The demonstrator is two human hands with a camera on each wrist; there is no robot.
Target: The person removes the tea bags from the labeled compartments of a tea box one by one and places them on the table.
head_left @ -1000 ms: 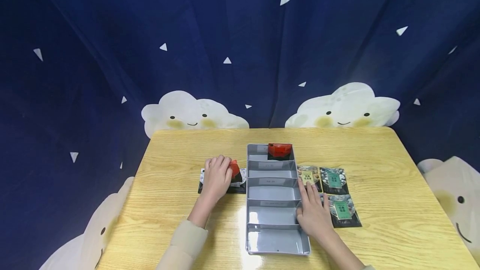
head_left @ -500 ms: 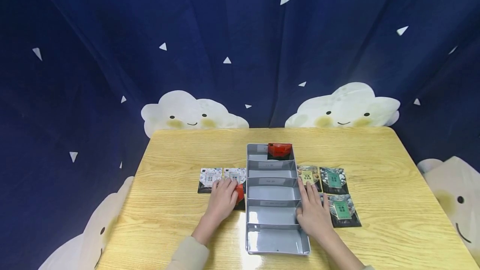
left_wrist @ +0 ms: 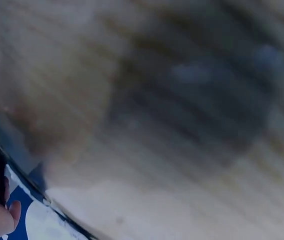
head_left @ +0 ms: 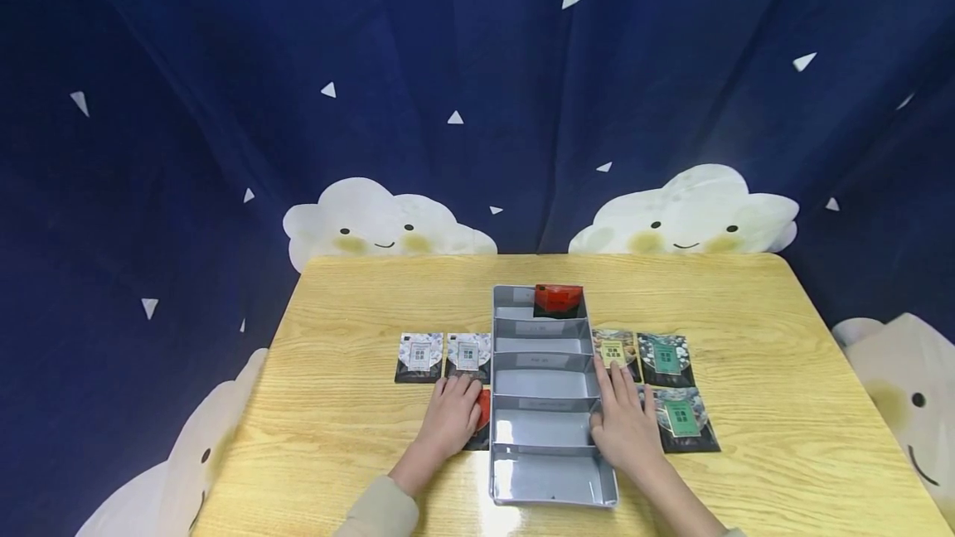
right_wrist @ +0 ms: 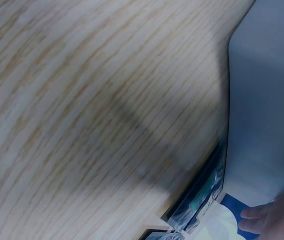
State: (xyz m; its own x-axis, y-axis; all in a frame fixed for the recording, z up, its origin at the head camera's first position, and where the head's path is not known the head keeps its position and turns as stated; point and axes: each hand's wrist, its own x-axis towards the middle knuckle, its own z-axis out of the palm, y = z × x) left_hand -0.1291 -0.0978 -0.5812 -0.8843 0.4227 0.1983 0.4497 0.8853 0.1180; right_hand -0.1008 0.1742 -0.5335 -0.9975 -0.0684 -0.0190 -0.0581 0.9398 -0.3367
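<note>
My left hand [head_left: 450,418] holds a red-and-black tea packet [head_left: 482,423] low on the table, right against the left side of a grey compartment tray [head_left: 552,477]. The fingers hide most of the packet. Two white-and-black tea packets [head_left: 420,357] lie flat just beyond that hand. My right hand [head_left: 627,429] rests along the tray's right side, its fingers straight and reaching over a yellow-labelled tea packet [head_left: 612,348]. Part of a green-labelled packet [head_left: 681,419] lies under or beside this hand. Another red-and-black packet [head_left: 558,300] leans in the tray's farthest compartment.
One more green-labelled packet [head_left: 666,359] lies right of the yellow one. The tray's dividers carry small pale labels, and it stands on a wooden table [head_left: 336,429]. Behind the table hangs a dark blue curtain [head_left: 418,48] with cloud figures.
My left hand has brought the red-and-black packet down toward me from over the white packets, which are now uncovered. The right hand has stayed in place.
</note>
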